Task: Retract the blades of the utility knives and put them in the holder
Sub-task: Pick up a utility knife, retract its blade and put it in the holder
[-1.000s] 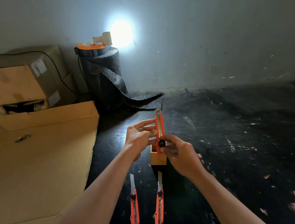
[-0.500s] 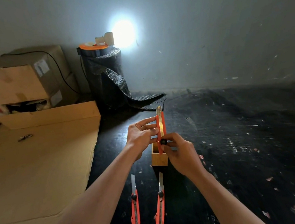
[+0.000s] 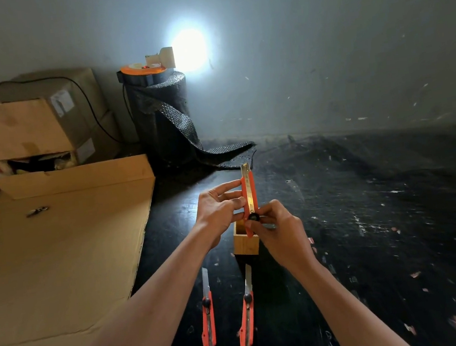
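An orange utility knife (image 3: pixel 249 191) stands nearly upright over a small wooden holder (image 3: pixel 245 244), a short tip of blade showing at its top. My left hand (image 3: pixel 221 208) pinches the knife's body from the left. My right hand (image 3: pixel 277 231) grips its lower end with the thumb on the black slider knob. Two more orange knives lie on the black floor near me, one on the left (image 3: pixel 207 316) and one on the right (image 3: pixel 246 314), both with blades extended and pointing away.
A flat cardboard sheet (image 3: pixel 61 263) covers the floor at left, with a small metal piece (image 3: pixel 37 211) on it. Stacked cardboard boxes (image 3: pixel 33 124) and a black roll of bubble wrap (image 3: pixel 162 117) stand against the grey wall. Paint flecks dot the dark floor at right.
The blade tip sticking out of the held knife has grown shorter as the slider came down. Both hands stay at the holder; the floor knives have not moved.
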Motion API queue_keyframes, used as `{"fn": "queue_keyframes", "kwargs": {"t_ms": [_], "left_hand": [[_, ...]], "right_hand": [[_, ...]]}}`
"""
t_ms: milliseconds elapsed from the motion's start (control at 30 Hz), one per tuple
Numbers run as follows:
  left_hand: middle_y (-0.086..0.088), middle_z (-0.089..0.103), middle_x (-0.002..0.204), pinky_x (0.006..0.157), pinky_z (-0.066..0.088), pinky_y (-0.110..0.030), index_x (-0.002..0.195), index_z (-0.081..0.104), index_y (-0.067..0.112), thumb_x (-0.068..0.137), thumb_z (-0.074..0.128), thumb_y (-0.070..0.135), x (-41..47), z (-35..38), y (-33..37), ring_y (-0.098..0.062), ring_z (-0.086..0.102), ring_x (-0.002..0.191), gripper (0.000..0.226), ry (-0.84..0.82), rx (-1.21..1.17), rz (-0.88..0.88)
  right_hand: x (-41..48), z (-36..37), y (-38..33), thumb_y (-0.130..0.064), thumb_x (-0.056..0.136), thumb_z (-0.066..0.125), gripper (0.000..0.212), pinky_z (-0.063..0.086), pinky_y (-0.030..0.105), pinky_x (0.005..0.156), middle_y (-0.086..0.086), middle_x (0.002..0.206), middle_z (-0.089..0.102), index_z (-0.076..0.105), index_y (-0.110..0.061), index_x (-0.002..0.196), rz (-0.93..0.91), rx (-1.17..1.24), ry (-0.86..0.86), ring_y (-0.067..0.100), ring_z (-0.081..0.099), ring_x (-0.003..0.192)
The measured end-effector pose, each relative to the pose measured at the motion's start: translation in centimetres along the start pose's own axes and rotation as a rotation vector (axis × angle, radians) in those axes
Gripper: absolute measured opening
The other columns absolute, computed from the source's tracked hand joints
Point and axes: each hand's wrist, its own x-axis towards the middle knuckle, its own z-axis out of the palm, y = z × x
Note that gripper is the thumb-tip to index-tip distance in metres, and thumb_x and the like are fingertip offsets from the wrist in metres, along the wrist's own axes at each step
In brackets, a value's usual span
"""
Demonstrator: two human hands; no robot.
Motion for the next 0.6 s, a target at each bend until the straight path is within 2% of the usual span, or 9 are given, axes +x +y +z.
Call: {"fn": "queue_keyframes", "kwargs": {"t_ms": [100, 200, 300, 400, 467, 533, 600], "left_hand": [[-0.015, 0.08, 0.105, 0.072, 0.066, -0.037, 0.123, 0.074, 0.012, 0.086, 0.072, -0.011, 0.0, -0.1, 0.0, -0.023, 0.081, 0.083, 0.043, 0.01, -0.012, -0.003], [-0.013, 0.08, 0.103, 0.069, 0.066, -0.035, 0.121, 0.075, 0.013, 0.086, 0.072, -0.011, 0.0, -0.4, 0.0, -0.022, 0.081, 0.085, 0.042, 0.013, -0.014, 0.0], [-0.011, 0.081, 0.099, 0.071, 0.066, -0.037, 0.118, 0.076, 0.016, 0.086, 0.071, -0.011, 0.0, -0.4, -0.2, -0.021, 0.081, 0.083, 0.042, 0.016, -0.005, 0.001], [-0.009, 0.081, 0.1, 0.076, 0.067, -0.041, 0.114, 0.077, 0.02, 0.087, 0.071, -0.011, 0.0, -0.3, -0.5, -0.026, 0.081, 0.089, 0.041, 0.016, 0.014, 0.003], [-0.009, 0.081, 0.101, 0.078, 0.067, -0.042, 0.11, 0.078, 0.024, 0.088, 0.071, -0.01, 0.1, -0.3, -0.7, -0.027, 0.08, 0.092, 0.042, 0.018, 0.028, 0.004], [-0.01, 0.081, 0.102, 0.077, 0.067, -0.041, 0.11, 0.077, 0.024, 0.088, 0.071, -0.01, 0.2, -0.5, -1.0, -0.025, 0.08, 0.091, 0.042, 0.014, 0.03, 0.006], [-0.01, 0.081, 0.101, 0.073, 0.067, -0.039, 0.113, 0.076, 0.021, 0.089, 0.069, -0.011, 0.3, -0.7, -1.3, -0.024, 0.081, 0.086, 0.042, -0.001, 0.018, 0.012]], "right_hand": [[-0.2, 0.0, 0.1, -0.016, 0.092, 0.072, 0.038, 0.048, 0.0, 0.065, -0.015, 0.109, 0.068, 0.059, -0.023, 0.127, -0.041, 0.016, -0.064, -0.007, 0.063, 0.09], [-0.1, 0.2, 0.6, -0.008, 0.094, 0.067, 0.033, 0.048, 0.001, 0.073, -0.006, 0.117, 0.072, 0.064, -0.022, 0.124, -0.064, -0.042, -0.09, -0.005, 0.063, 0.097], [0.1, 0.7, 0.9, -0.016, 0.093, 0.069, 0.024, 0.049, 0.004, 0.071, -0.006, 0.114, 0.073, 0.063, -0.019, 0.116, -0.033, -0.032, -0.049, 0.001, 0.066, 0.101], [0.0, 1.1, 1.0, -0.019, 0.092, 0.072, 0.017, 0.051, 0.004, 0.067, -0.008, 0.104, 0.075, 0.061, -0.024, 0.103, -0.011, -0.003, -0.007, 0.0, 0.069, 0.094], [0.0, 1.4, 1.3, -0.02, 0.091, 0.073, 0.016, 0.056, 0.011, 0.07, -0.008, 0.101, 0.075, 0.06, -0.024, 0.1, -0.006, -0.006, -0.003, 0.001, 0.071, 0.093], [0.1, 1.4, 1.5, -0.022, 0.09, 0.074, 0.019, 0.058, 0.015, 0.073, -0.008, 0.103, 0.075, 0.06, -0.023, 0.103, 0.0, -0.002, -0.01, 0.002, 0.071, 0.093], [0.6, 1.3, 1.5, -0.023, 0.091, 0.072, 0.027, 0.055, 0.01, 0.071, -0.008, 0.108, 0.072, 0.059, -0.02, 0.115, 0.016, 0.045, -0.01, -0.001, 0.068, 0.09]]}}
